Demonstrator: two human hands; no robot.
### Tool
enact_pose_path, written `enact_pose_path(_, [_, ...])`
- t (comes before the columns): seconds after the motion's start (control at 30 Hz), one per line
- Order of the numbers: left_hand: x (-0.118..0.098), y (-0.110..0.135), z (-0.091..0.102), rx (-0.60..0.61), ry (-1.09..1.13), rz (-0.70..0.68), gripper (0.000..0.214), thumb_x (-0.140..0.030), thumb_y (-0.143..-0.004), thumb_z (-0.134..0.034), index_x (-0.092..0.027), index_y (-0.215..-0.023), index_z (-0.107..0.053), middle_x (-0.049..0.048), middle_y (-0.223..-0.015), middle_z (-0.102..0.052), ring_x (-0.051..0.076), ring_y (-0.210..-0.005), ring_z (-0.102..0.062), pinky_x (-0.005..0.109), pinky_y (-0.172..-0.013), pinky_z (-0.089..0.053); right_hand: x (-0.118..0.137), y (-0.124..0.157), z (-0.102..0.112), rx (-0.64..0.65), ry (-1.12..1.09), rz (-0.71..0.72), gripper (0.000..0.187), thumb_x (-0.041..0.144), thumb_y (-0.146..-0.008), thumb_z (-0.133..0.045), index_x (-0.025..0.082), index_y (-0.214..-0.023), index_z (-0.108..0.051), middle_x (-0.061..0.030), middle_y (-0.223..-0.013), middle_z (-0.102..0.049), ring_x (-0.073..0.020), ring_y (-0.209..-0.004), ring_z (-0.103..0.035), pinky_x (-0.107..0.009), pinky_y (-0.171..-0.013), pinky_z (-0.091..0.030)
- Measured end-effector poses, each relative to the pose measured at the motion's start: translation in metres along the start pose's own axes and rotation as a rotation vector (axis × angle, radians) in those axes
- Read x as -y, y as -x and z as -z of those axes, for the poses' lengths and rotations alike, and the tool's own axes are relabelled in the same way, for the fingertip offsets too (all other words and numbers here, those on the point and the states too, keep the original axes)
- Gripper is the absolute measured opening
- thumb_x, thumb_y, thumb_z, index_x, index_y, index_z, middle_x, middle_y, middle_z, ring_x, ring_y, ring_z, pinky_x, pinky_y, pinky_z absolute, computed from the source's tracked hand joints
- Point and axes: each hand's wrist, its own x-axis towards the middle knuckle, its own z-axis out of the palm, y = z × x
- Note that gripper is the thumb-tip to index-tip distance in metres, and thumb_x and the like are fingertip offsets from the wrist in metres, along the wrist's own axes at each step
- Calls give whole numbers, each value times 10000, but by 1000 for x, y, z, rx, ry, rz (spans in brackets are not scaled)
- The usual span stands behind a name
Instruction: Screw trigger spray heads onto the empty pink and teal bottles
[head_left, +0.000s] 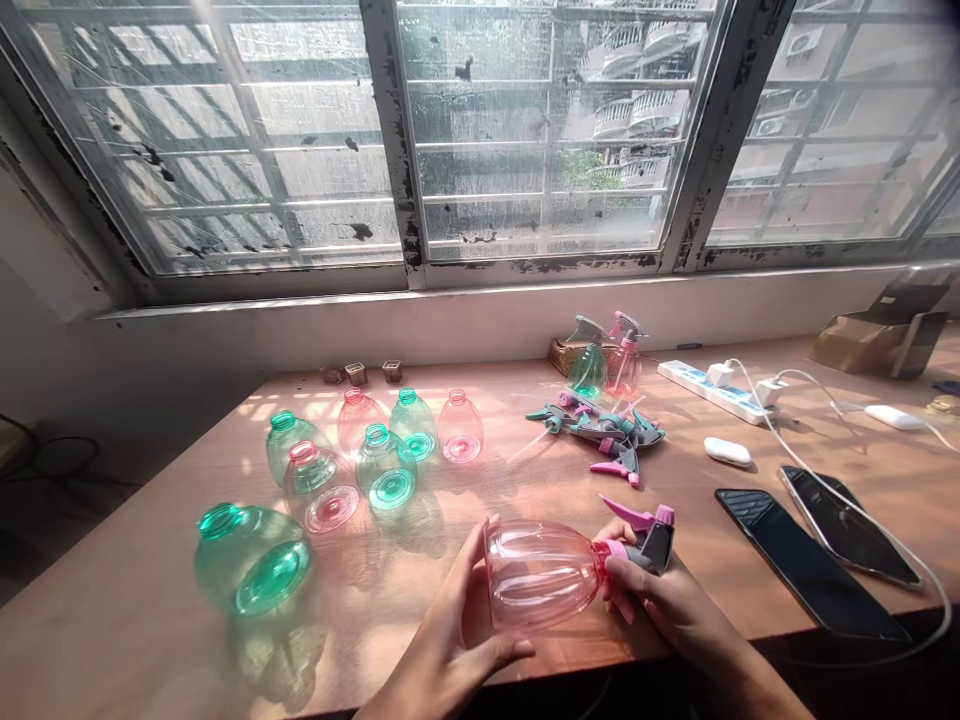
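I hold a clear pink spray bottle (pixel 536 575) on its side over the near edge of the wooden table (pixel 150 620). My left hand (pixel 457 630) cups its base and body. My right hand (pixel 649 595) grips the neck where the grey and pink trigger head (pixel 649 535) sits. Several empty green and pink bottles (pixel 375 450) without heads stand to the left. A large green bottle (pixel 251 560) is nearest the front left. A pile of loose trigger heads (pixel 604 435) lies beyond my hands.
Two assembled spray bottles (pixel 607 360) stand near the wall. A power strip (pixel 712 390) with white chargers and cables, two dark phones (pixel 817 560), a white case (pixel 727 452) and a cardboard box (pixel 877 335) fill the right side. Barred windows run behind.
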Motion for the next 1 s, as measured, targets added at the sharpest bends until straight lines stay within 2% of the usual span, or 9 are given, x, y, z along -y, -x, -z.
enact_pose_path(0.1, [2,-3,-1,0,-31,-28,1015,-499,-968,-798,-381,-1753,-166,68,-1844,-254,372,-1673,-303,537,-1365,-280,-2,0,1,7,-23,3,444,562,-887,-881,191,-947,-645,-6,-686,-735,-114,-507,-546,-267,-572,-387])
enact_pose_path(0.17, [7,-4,0,-3,-44,-39,1007,-504,-985,-777,-401,-1754,-136,62,-1843,-258,357,-1666,-328,528,-1368,-271,-1,1,1,10,-29,2,442,560,-888,-881,192,-949,-645,-9,-690,-740,-113,-503,-546,-267,-573,-396])
enact_pose_path(0.33, [11,-4,1,-11,-25,-19,1108,-524,-939,-823,-378,-1761,-95,55,-1858,-202,357,-1706,-199,522,-1387,-215,4,1,-2,13,8,2,451,569,-880,-883,184,-943,-657,-15,-693,-738,-121,-509,-551,-277,-580,-408])
enact_pose_path(0.5, [5,-4,0,-4,10,-15,1065,-542,-926,-828,-310,-1754,-200,102,-1833,-278,391,-1698,-209,529,-1367,-288,2,1,-2,4,-10,7,453,575,-877,-883,191,-929,-650,-8,-675,-731,-118,-505,-546,-268,-570,-399])
enact_pose_path(0.7, [1,-3,-1,-42,-59,-14,1022,-529,-950,-808,-395,-1751,-189,59,-1850,-228,392,-1675,-290,556,-1377,-240,-3,0,1,9,-21,8,458,580,-876,-883,201,-946,-635,-13,-674,-742,-128,-499,-550,-277,-574,-396])
enact_pose_path(0.8, [1,-2,-1,-35,-42,-24,1092,-548,-914,-840,-391,-1755,-160,56,-1851,-228,381,-1697,-223,546,-1386,-209,-1,0,1,13,-17,14,442,563,-888,-880,197,-936,-638,-11,-684,-744,-124,-506,-553,-275,-577,-402])
enact_pose_path(1.0, [-6,-1,-1,-34,5,4,973,-519,-958,-802,-360,-1743,-249,49,-1843,-257,371,-1688,-261,525,-1377,-257,2,1,-3,-3,-25,13,462,579,-867,-894,195,-931,-645,-6,-671,-739,-127,-500,-556,-276,-569,-402])
